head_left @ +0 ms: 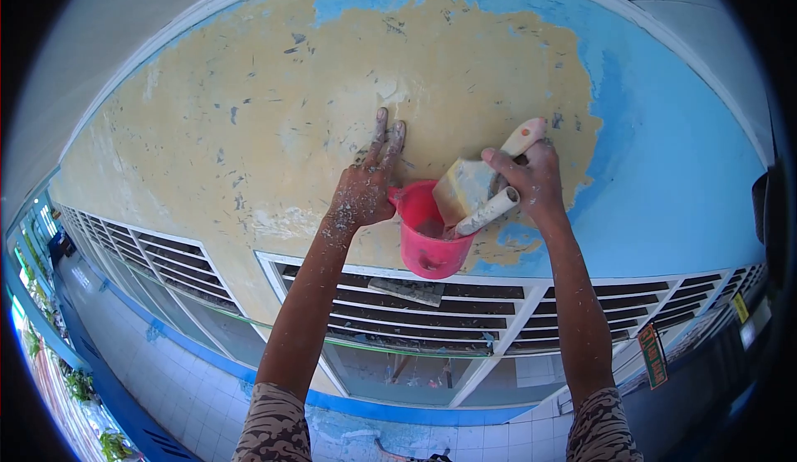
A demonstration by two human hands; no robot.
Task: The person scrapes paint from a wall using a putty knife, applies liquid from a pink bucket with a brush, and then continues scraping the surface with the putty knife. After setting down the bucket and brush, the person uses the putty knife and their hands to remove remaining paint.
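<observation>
My left hand point(365, 192) grips the side handle of a pink plastic cup point(436, 250), with two fingers stretched out against the wall. Paint specks cover that hand and forearm. In my right hand point(538, 181) is a wide paintbrush point(466, 186), its pale handle angled up and to the right. The brush's broad head is at the mouth of the cup, partly inside it. A whitish, paint-smeared round handle point(488, 213) also sticks out of the cup; its lower end is hidden. What lies at the bottom of the cup is hard to make out.
Before me is a wall point(274, 122) with a large tan patch inside blue paint point(664, 155). Below run louvred vents point(415, 317) with a flat grey piece point(407, 291) on the slats. A hanging sign point(653, 356) is at right; a tiled floor point(183, 371) lies far below.
</observation>
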